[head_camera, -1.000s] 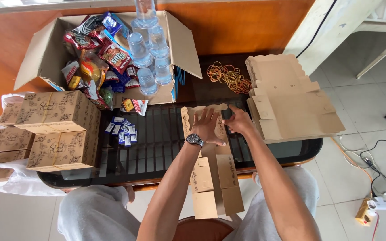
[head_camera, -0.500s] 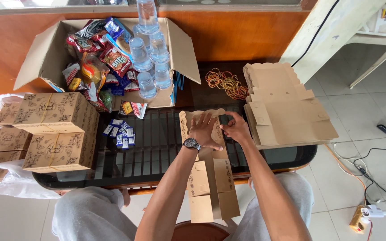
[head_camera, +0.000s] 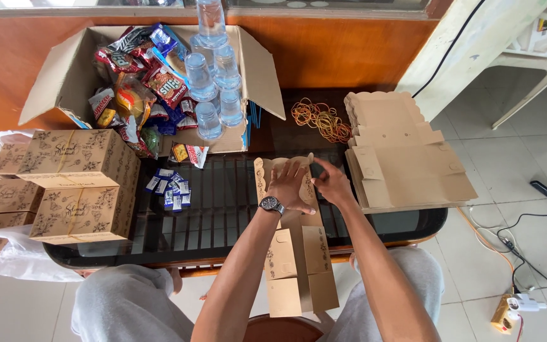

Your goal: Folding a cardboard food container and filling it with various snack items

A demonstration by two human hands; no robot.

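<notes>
Both hands work one flat carton (head_camera: 299, 253) at the table's (head_camera: 223, 215) near edge: left hand (head_camera: 290, 187) spread, pressing it flat; right hand (head_camera: 332, 183) pinching its flap to fold.

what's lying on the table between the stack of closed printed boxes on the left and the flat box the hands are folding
In the head view, a small cluster of blue-and-white sachets lies on the dark glass table between the closed boxes and the flat box.

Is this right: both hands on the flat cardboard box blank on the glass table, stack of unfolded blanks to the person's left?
Not quite. In the head view the stack of unfolded blanks lies to the person's right, not left; the finished boxes are on the left. The rest holds: left hand and right hand both rest on the flat box blank on the glass table.
</notes>
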